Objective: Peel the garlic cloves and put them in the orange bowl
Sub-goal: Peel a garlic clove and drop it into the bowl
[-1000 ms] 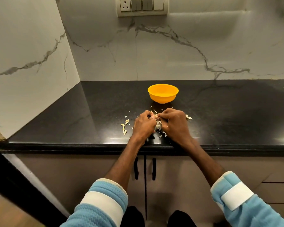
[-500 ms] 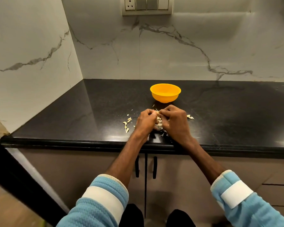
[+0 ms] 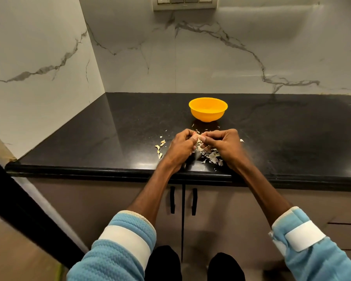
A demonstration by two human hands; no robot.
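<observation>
Your hands have barely shifted since a moment ago; your right hand has only eased aside, so the heap of papery skins shows on the counter. Both are curled, your left hand and right pinching a small pale garlic clove at the fingertips, near the orange bowl standing just beyond. Judging by the skins, peeling is well under way, yet this clove still has to go in, and I cannot tell what the bowl holds

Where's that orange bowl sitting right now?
In the head view, the orange bowl sits on the black countertop, near centre, just beyond the left hand and right hand.
</observation>
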